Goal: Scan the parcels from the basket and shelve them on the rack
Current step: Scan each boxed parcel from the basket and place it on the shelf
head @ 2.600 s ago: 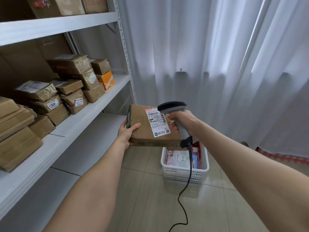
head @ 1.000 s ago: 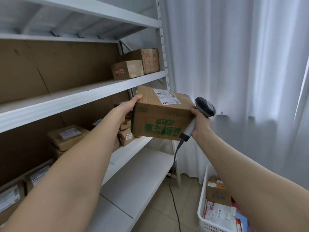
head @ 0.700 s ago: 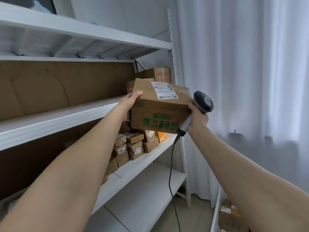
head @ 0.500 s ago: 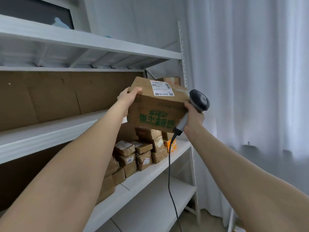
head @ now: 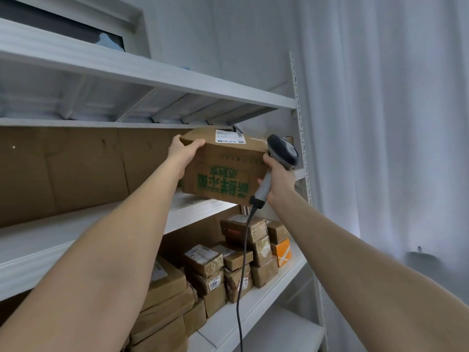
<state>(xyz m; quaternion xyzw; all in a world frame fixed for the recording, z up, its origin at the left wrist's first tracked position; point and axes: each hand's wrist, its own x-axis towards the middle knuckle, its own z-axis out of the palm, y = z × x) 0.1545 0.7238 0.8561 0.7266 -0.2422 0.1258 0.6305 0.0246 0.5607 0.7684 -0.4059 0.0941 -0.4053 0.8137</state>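
I hold a brown cardboard parcel (head: 225,171) with green print and a white label on top, raised level with the upper shelf (head: 76,229) of the white rack. My left hand (head: 184,152) grips its top left corner. My right hand (head: 278,179) is curled round the grey handle of the barcode scanner (head: 281,152) and presses against the parcel's right side. The scanner's black cable hangs down from the handle. The parcel's far bottom edge is over the shelf's front edge. The basket is out of view.
Several brown parcels and one orange box (head: 281,251) are stacked on the shelf below (head: 266,298). A cardboard sheet (head: 76,171) backs the upper shelf. Another shelf (head: 152,74) runs overhead. The rack's upright post (head: 302,148) and a white curtain (head: 393,148) are at right.
Both hands have lifted the parcel from low over the basket up to the upper shelf and moved it toward the rack. The view has tilted upward, and the basket has left the frame.
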